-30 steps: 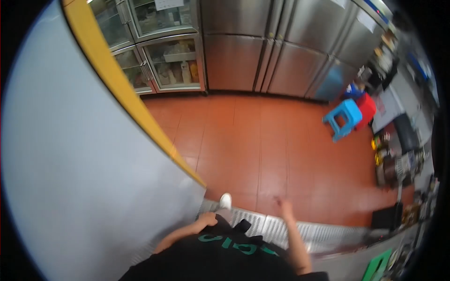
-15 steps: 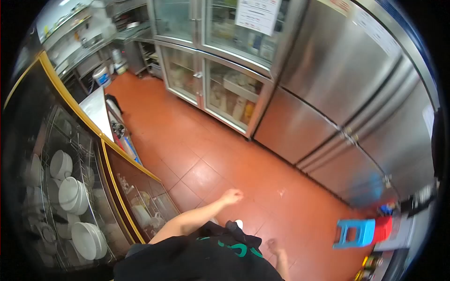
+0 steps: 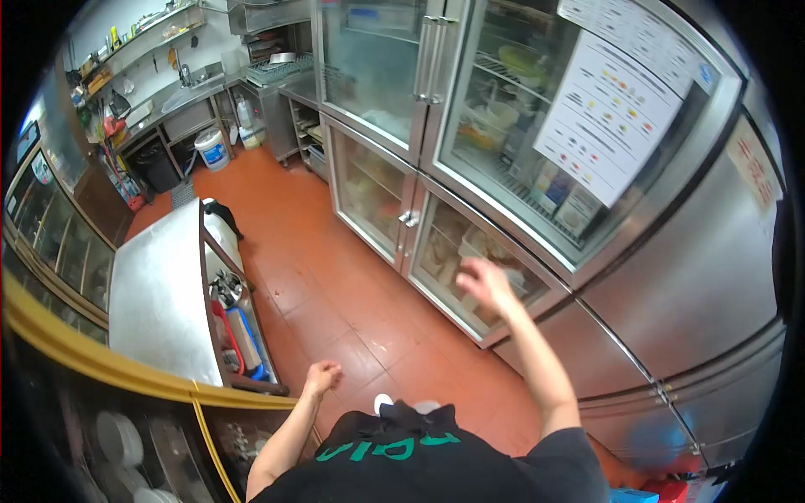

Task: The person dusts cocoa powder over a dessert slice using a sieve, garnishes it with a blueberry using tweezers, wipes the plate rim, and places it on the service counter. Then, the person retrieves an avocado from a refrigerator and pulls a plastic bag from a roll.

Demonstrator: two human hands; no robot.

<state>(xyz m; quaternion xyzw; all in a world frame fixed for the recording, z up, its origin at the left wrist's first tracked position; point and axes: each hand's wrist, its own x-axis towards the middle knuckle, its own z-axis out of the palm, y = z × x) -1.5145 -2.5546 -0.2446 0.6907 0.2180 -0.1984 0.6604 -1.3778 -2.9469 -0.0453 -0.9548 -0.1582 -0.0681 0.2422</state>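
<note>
My right hand is stretched forward in front of the lower glass doors of a steel refrigerator, its fingers loosely bent and apart, holding nothing. It appears apart from the glass, though slightly blurred. Lower down, my left hand hangs over the tiled floor with its fingers curled in and nothing seen in them. Metal handles run down the upper doors, and a small latch sits where the lower doors meet. Behind the glass are shelves with a green bowl and cartons. A printed sheet covers part of one upper door.
On the left, a steel-topped table has a red tray and a blue tray on its lower shelf. A yellow-framed cabinet holds white bowls. A white bucket stands near the sink. Red-brown tiles cover the floor.
My view has moved forward, closer to the glass-doored refrigerator. My right hand has risen from low beside my body to out in front of the doors. My left arm now sits closer to my body.
</note>
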